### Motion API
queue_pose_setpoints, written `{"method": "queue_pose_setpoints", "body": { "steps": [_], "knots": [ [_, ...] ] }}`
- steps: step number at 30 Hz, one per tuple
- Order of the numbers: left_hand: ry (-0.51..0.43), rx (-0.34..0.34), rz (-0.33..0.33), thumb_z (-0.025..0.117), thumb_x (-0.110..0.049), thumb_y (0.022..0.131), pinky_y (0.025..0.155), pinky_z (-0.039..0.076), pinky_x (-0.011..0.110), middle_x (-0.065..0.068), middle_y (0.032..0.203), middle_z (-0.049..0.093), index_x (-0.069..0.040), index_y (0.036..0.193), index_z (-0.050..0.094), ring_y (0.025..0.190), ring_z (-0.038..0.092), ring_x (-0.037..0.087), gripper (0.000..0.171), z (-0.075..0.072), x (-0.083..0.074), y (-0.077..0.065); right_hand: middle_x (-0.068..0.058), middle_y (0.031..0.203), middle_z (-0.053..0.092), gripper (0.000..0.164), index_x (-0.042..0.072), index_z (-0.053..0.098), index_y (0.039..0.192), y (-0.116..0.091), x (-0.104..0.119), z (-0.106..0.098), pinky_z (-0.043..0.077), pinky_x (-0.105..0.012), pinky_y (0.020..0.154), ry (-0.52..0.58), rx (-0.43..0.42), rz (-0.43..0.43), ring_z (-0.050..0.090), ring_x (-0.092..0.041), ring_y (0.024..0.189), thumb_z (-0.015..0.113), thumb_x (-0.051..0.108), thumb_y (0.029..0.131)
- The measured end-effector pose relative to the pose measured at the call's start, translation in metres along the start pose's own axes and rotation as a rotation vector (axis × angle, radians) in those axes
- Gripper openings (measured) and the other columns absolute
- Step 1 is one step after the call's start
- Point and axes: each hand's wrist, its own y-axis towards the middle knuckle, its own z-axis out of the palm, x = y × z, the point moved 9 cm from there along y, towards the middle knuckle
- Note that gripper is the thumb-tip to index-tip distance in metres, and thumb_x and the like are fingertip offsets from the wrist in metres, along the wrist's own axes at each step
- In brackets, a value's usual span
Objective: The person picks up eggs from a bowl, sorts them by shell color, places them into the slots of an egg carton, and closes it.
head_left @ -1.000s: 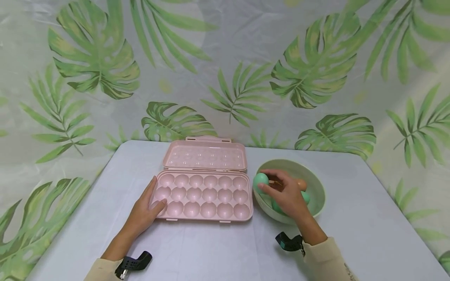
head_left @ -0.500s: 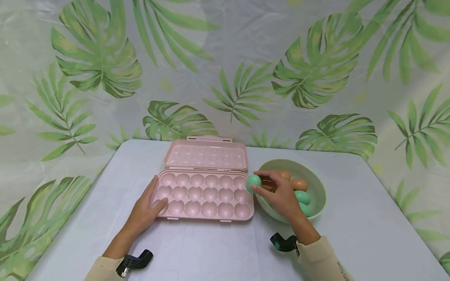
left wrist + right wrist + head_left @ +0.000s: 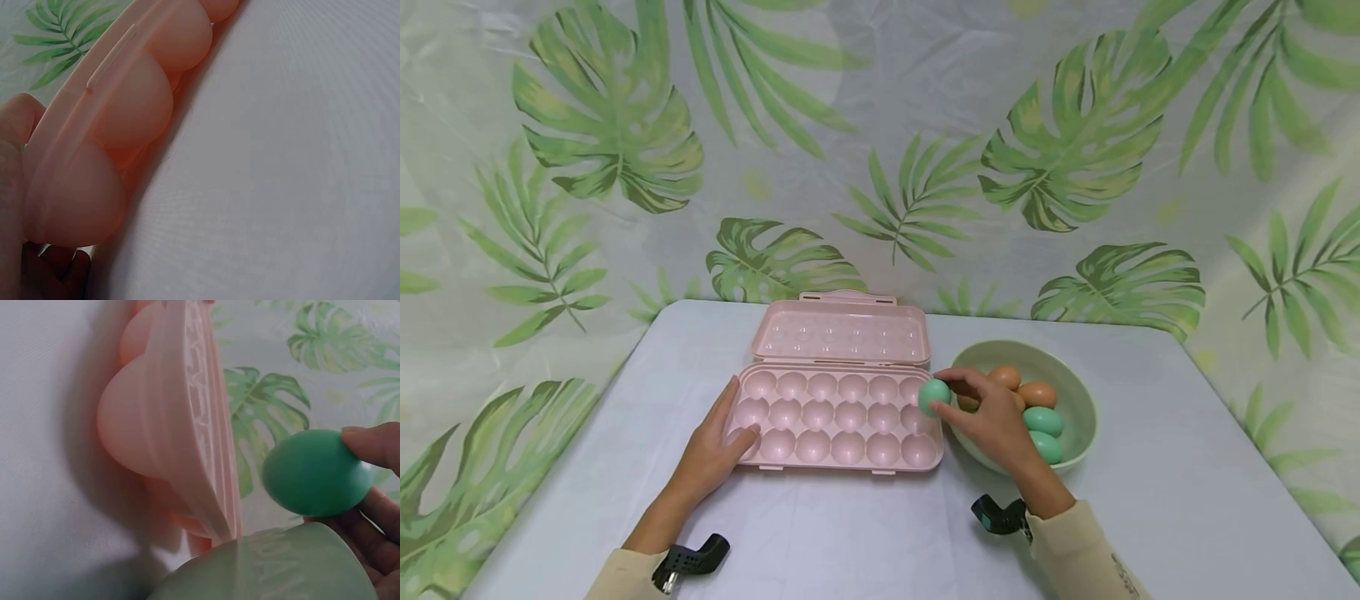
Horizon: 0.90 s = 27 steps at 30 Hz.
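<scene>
A person's left hand (image 3: 711, 446) grips the left end of a pink egg tray (image 3: 835, 414), thumb over the rim, fingers along its outer side. Just right of the tray, the right hand (image 3: 988, 417) holds a thumb-and-fingertip pinch. Sleeved forearms (image 3: 1082, 542) slant in from the tray's near side.

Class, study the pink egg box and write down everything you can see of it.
The egg box is pale pink and glossy, apparently plastic. Its hinged lid lies open on the far side. The base has three rows of rounded cups, and those in plain view hold nothing; their bulging undersides show in both wrist views. Small tabs line the near edge. It sits on the white-covered table, left of the pale green bowl; whether they touch is unclear. The left hand grips its left end.
</scene>
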Motion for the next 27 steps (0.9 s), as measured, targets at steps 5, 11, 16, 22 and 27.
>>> {"method": "queue_pose_setpoints", "body": {
  "steps": [5, 11, 16, 22, 27],
  "knots": [
    [-0.001, 0.001, 0.003, 0.063, -0.029, 0.09, 0.114, 0.02, 0.059, 0.016, 0.159, 0.019, -0.009, 0.155, 0.015, 0.144, 0.018, 0.038, 0.083, 0.0, -0.001, 0.0, -0.002, 0.115, 0.066, 0.04, 0.012, 0.065, 0.119, 0.003, -0.001, 0.006, 0.049, -0.05, 0.096, 0.003, 0.039, -0.023, 0.062, -0.02, 0.109, 0.077, 0.025, 0.083],
    [0.01, 0.001, 0.001, 0.063, -0.028, 0.09, 0.113, 0.02, 0.059, 0.017, 0.158, 0.019, -0.007, 0.155, 0.016, 0.144, 0.018, 0.038, 0.083, 0.0, -0.002, 0.0, 0.003, 0.109, 0.067, 0.038, 0.01, 0.066, 0.116, 0.005, 0.006, 0.013, 0.049, -0.046, 0.092, -0.086, 0.068, -0.1, 0.058, -0.017, 0.105, 0.078, 0.021, 0.082],
    [0.019, 0.002, -0.002, 0.062, -0.029, 0.09, 0.113, 0.021, 0.059, 0.016, 0.159, 0.019, -0.009, 0.155, 0.015, 0.144, 0.018, 0.038, 0.083, 0.001, -0.001, 0.0, 0.002, 0.107, 0.068, 0.037, 0.008, 0.067, 0.114, 0.005, 0.012, 0.017, 0.051, -0.044, 0.09, -0.153, 0.073, -0.158, 0.06, -0.016, 0.103, 0.079, 0.018, 0.081],
    [0.025, 0.001, 0.002, 0.062, -0.029, 0.09, 0.114, 0.021, 0.059, 0.015, 0.159, 0.019, -0.01, 0.155, 0.015, 0.144, 0.018, 0.037, 0.083, 0.001, -0.001, 0.001, 0.001, 0.108, 0.068, 0.037, 0.009, 0.066, 0.114, 0.004, 0.013, 0.021, 0.051, -0.039, 0.093, -0.212, 0.081, -0.184, 0.061, -0.015, 0.105, 0.079, 0.017, 0.08],
    [0.028, -0.002, 0.013, 0.062, -0.028, 0.089, 0.113, 0.022, 0.06, 0.017, 0.158, 0.02, -0.008, 0.155, 0.016, 0.144, 0.019, 0.039, 0.083, 0.0, -0.001, 0.0, -0.001, 0.111, 0.067, 0.037, 0.009, 0.066, 0.114, 0.001, 0.014, 0.025, 0.051, -0.04, 0.092, -0.271, 0.088, -0.212, 0.06, -0.017, 0.107, 0.079, 0.014, 0.079]
  ]
}}
